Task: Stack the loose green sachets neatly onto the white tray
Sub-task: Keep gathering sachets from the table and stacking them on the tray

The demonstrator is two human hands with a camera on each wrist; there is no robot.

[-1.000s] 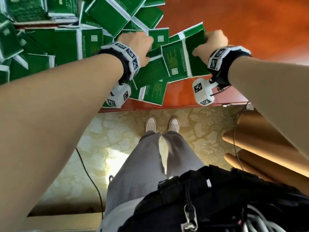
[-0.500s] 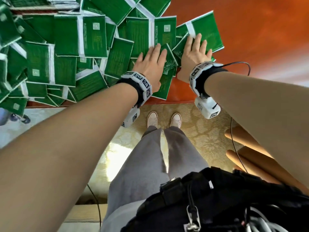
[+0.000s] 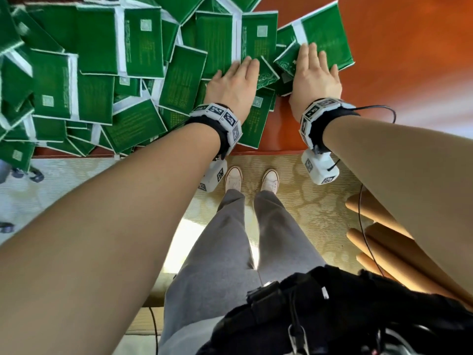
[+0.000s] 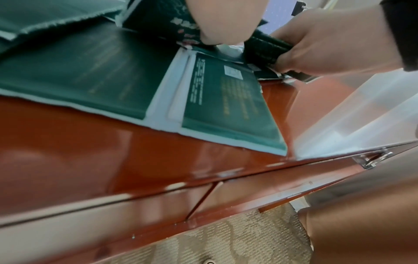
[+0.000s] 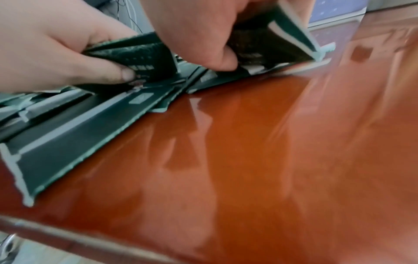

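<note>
Several loose green sachets [image 3: 97, 73] with white edges lie heaped across the left of the red-brown table [image 3: 399, 62]. My left hand [image 3: 240, 73] lies over the heap's right end; the right wrist view shows the left hand [image 5: 68, 59] pinching one dark green sachet [image 5: 140, 51] between thumb and fingers. My right hand [image 3: 314, 70] lies beside it, with its fingers over a large sachet [image 3: 325, 32]. From below, the right hand [image 5: 203, 35] has its thumb under a tilted bunch of sachets [image 5: 282, 39]. No white tray is in view.
The table's front edge [image 3: 281, 151] runs just under both wrists, and a few sachets overhang it at the left. Bare glossy tabletop spreads to the right of my right hand. Pale wooden chair parts [image 3: 384, 239] stand on the floor at the right.
A second ago both hands were curled into fists on sachets. Now the fingers lie stretched flat over the heap's right end and have crept a little forward.
</note>
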